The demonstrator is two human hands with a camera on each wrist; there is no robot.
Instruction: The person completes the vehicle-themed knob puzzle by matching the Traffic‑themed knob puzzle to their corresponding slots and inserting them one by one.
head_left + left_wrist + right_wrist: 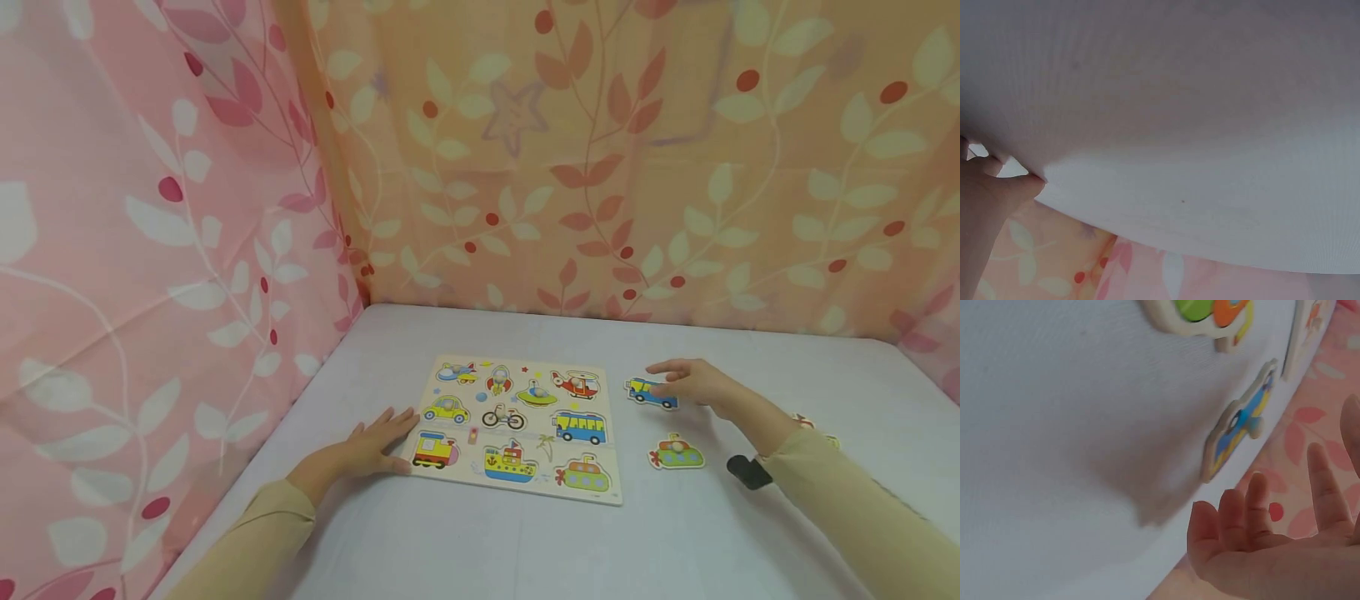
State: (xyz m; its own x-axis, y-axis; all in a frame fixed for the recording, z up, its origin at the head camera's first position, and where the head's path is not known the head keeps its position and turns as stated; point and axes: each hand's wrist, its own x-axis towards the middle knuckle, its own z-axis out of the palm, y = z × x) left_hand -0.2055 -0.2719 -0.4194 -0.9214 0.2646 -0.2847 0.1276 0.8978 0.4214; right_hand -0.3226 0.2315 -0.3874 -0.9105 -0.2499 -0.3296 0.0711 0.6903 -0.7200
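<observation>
A wooden vehicle puzzle board [517,492] lies flat on the table, showing several vehicles, among them a bus, a train and a ship. My left hand [375,443] rests at the board's left edge with fingers spread; the left wrist view catches only part of this hand [997,194]. Right of the board lies a blue and yellow bus piece [652,394] with a knob. My right hand [697,385] hovers beside and over that bus piece, fingers loosely extended. In the right wrist view, the bus piece [1238,428] sits apart from the fingers [1259,506], nothing between them.
Nearer me than the bus piece lies a green and orange submarine piece [677,452]. A dark object [748,472] shows beside the right sleeve, and another puzzle piece [831,442] is partly hidden behind that forearm. Leaf-patterned curtains [600,167] enclose the back and left of the table.
</observation>
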